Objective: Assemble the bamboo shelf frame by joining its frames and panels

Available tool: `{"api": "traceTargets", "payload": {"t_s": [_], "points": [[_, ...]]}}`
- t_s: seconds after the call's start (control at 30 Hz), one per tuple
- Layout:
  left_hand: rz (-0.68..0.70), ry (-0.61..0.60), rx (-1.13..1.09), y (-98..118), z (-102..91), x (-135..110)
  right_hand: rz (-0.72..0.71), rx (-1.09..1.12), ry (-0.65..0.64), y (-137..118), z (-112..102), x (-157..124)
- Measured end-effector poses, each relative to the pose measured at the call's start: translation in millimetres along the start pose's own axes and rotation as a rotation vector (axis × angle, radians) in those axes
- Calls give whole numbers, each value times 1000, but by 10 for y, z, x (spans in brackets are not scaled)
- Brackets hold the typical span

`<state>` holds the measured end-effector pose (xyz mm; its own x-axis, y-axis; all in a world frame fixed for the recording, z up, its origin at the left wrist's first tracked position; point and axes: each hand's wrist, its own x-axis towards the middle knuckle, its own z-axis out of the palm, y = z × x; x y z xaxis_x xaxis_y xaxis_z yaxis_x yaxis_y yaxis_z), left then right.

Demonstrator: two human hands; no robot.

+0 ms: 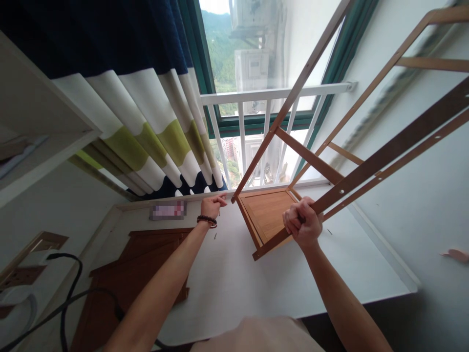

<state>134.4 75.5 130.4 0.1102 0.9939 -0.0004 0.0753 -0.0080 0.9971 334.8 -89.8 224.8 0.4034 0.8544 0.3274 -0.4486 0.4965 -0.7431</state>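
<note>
A brown wooden rack frame (pixel 309 159) leans to the right, with a wooden shelf panel (pixel 271 208) fitted between its posts near the bottom. My right hand (pixel 302 222) is wrapped around the near post, just beside the panel. At the foot of the far left post, my left hand (pixel 212 206), with beaded bracelets on its wrist, pinches a thin metal rod (pixel 229 196) that points at the post. Its kind is too small to make out. Small screws (pixel 215 236) lie on the white surface below that hand, and another screw (pixel 330 231) lies right of the rack.
Brown wooden panels (pixel 139 274) lie on the white surface (pixel 227 288) at the left, near a blurred packet (pixel 167 210). Black cables (pixel 78 274) run from a wall socket. A curtain (pixel 154 132) and white window railing (pixel 267 95) stand behind; a wall rises at right.
</note>
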Motion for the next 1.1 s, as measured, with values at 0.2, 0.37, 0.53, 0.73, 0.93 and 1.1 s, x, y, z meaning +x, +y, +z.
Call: {"api": "traceTargets", "payload": {"t_s": [0.2,0.37,0.53,0.73,0.93,1.1], "points": [[57,17,-59,-46,32,-39,-4,19,-7,-2,-23,19],[34,-27,-253,-13,19,-77,0,14,5,3,-18,26],[-61,-35,-432,2,17,-147,3,-1,10,-23,3,33],[-139,-5,-437,-7,50,-138,10,-9,21,-27,6,38],[-56,18,-317,-43,77,-127,7,1,31,-10,2,49],[9,0,-85,-55,16,-118,5,17,27,-19,0,47]]}}
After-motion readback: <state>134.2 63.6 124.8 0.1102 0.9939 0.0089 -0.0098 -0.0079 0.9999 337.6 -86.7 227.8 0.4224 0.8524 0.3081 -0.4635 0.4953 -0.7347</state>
